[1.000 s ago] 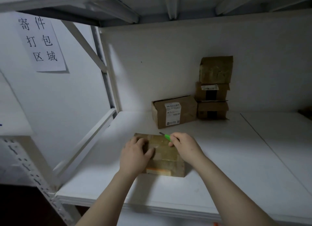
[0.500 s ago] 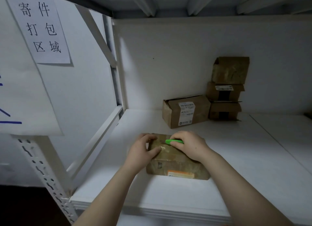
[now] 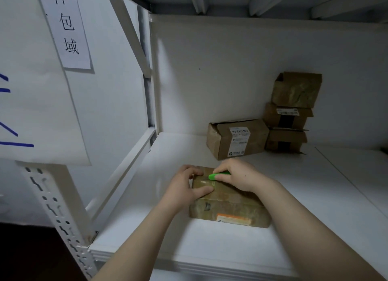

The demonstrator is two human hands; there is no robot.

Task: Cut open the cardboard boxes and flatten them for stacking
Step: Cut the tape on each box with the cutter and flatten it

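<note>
Our green cutter [image 3: 217,175] has edged left across the taped box [image 3: 228,207], gripped in our right hand [image 3: 239,175] while our left hand [image 3: 184,189] clamps its end. The boxes behind [image 3: 237,138] look uncut.

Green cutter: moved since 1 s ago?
Yes. The green cutter has slid left across the taped box top, toward its left edge.

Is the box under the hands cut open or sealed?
Sealed: the box top lies flat under glossy tape; right hand holds the green cutter on it, left hand grips it.
</note>
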